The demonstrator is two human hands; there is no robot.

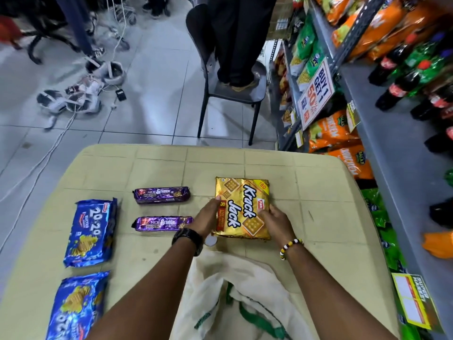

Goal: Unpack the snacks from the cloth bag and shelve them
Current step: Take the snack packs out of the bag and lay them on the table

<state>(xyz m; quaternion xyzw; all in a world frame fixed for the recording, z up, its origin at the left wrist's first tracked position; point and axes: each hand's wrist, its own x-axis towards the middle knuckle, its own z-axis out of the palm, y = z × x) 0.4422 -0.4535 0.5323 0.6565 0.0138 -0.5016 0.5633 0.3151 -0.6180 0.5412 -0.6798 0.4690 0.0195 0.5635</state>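
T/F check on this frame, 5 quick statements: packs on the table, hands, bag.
1. Both hands hold the gold Krack Jack pack: true, left hand and right hand grip its sides.
2. Three purple Hide & Seek packs lie on the table: false, two, far one and near one.
3. Two blue 20-20 packs lie at the left: true, and.
4. The cloth bag hangs on the chair: false, it lies on the table between the forearms.
5. The chair is empty: false, a person stands on it.
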